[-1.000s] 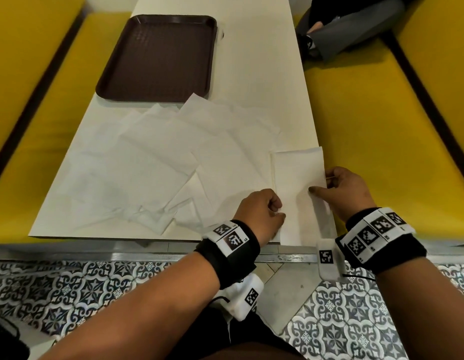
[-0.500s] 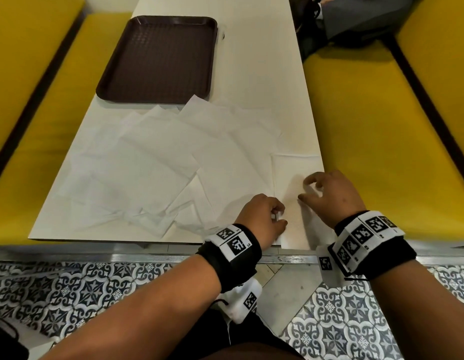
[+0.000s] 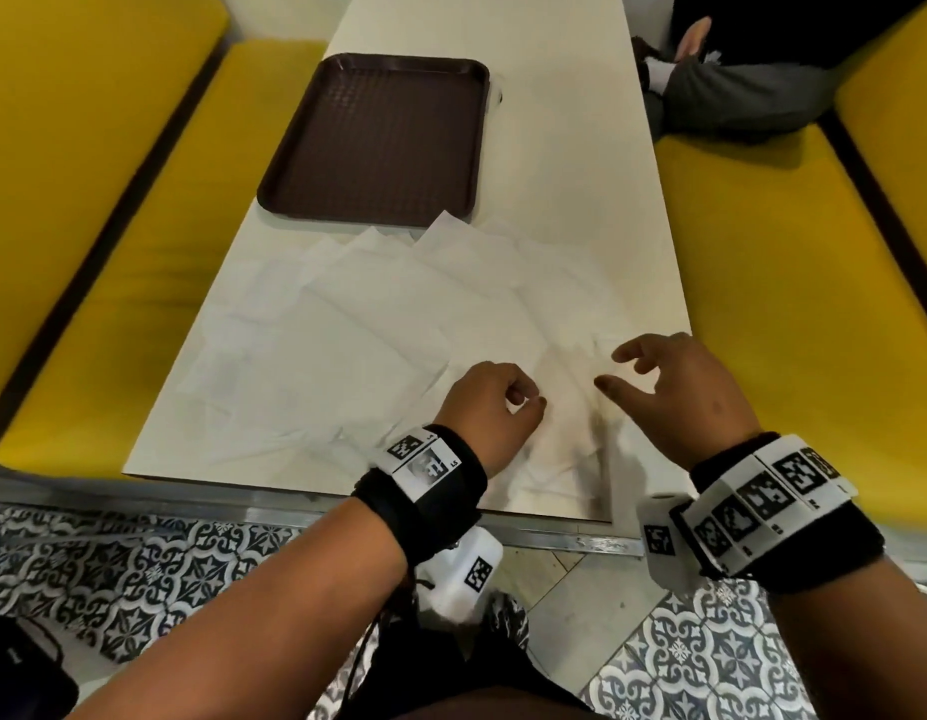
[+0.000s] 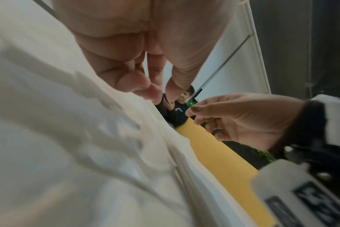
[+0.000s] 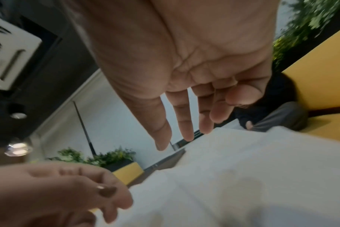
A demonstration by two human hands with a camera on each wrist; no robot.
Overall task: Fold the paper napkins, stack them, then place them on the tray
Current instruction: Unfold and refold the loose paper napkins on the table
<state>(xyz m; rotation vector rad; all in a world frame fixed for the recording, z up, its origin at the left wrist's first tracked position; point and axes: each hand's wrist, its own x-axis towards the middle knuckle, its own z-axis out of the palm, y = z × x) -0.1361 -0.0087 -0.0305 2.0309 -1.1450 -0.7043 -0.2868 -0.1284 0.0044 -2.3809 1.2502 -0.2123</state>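
the folding step is in hand, judging from the layout: a folded napkin [image 3: 565, 439] lies at the near right corner of the white table [image 3: 570, 163], with both hands over it. the left hand [image 3: 490, 407] hovers low at the folded napkin's left edge, fingers curled in toward the thumb; in the left wrist view the fingertips [image 4: 151, 93] come down close to the paper, but whether they pinch it cannot be told. the right hand [image 3: 679, 392] floats just above the napkin's right side, fingers spread and loosely bent, gripping nothing.

the unfolded napkins [image 3: 347, 335] lie spread and overlapping across the near half of the table, their far corners just short of the brown tray [image 3: 477, 142], which sits toward the far left edge with nothing on it.

the next move likely calls for pressing this fold flat or reaching left for a fresh sheet, lifting one thin layer without dragging its neighbours.

no brand or readable writing shows; the wristbands [image 3: 762, 496] carry only black-and-white square code markers, with tiny characters too small to read.
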